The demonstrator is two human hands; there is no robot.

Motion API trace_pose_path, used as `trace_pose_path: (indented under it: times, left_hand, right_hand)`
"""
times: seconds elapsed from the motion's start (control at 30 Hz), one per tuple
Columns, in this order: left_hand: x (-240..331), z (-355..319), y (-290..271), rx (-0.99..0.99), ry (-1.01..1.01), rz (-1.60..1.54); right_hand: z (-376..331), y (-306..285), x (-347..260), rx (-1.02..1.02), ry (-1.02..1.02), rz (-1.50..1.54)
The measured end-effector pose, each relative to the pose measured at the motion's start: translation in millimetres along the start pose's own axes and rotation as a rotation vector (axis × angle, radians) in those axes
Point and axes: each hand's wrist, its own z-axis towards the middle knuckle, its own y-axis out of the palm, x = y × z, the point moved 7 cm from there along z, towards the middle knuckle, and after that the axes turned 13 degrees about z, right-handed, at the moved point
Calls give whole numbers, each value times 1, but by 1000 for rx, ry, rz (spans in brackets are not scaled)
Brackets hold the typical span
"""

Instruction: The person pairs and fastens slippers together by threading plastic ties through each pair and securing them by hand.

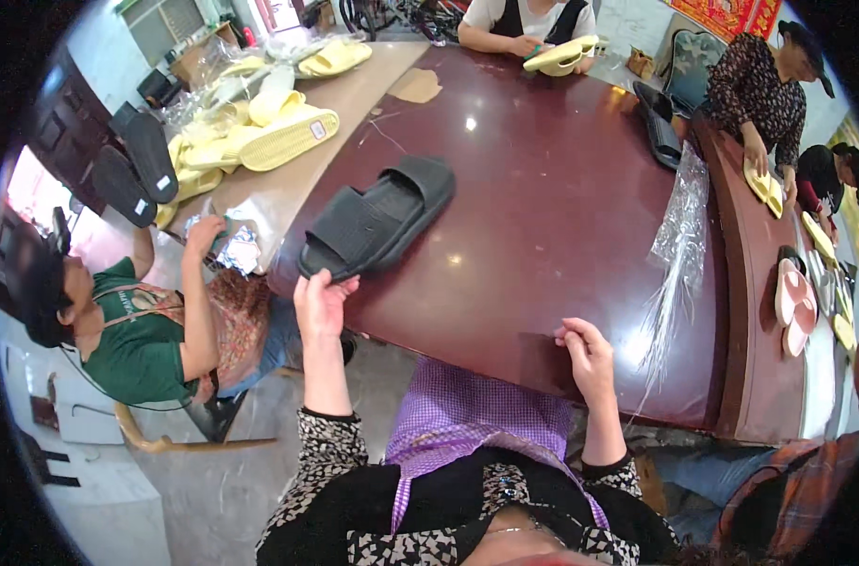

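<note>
At table [561, 217] edge, our left hand [321, 302] pinches black slippers [377, 222] by heel, keeping pair stacked, soles flat on tabletop. Our right hand [588, 358], loosely curled, empty, rests near plastic bags [679, 245].

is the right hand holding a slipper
No, the right hand rests empty at the table edge; only the left hand grips the black slippers.

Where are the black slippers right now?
In the head view, the pair of black rubber slippers lies on the dark red table's left side, its near end gripped by the left hand.
</note>
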Motion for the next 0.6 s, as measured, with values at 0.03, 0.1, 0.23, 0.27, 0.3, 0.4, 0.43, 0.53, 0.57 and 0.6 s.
trace_pose_path:
  times: [0.03,0.1,0.23,0.27,0.3,0.4,0.43,0.53,0.57,0.6]
  left_hand:
    - [1,-6,12,-63,-2,-30]
    - [1,-22,36,-193,-27,-84]
    - [-1,-54,70,-296,-124,-88]
    - [-2,-61,78,-330,-160,-75]
    - [-1,-70,86,-370,-168,-71]
    - [-6,-84,106,-488,-195,-66]
    - [-10,-87,109,-509,-204,-41]
    - [-24,-93,114,-581,-240,3]
    - [-25,-92,112,-610,-229,22]
    - [-23,-92,109,-630,-213,42]
  right_hand:
    - [1,-3,-3,2,22,38]
    - [2,-7,-7,29,54,80]
    - [28,-12,-3,138,176,349]
    - [35,-12,0,206,234,501]
    - [38,-13,3,279,283,654]
    - [42,-25,22,284,297,960]
    - [38,-33,26,327,284,957]
    - [25,-53,32,384,224,973]
    - [21,-58,32,419,213,967]
    - [17,-57,33,463,223,954]
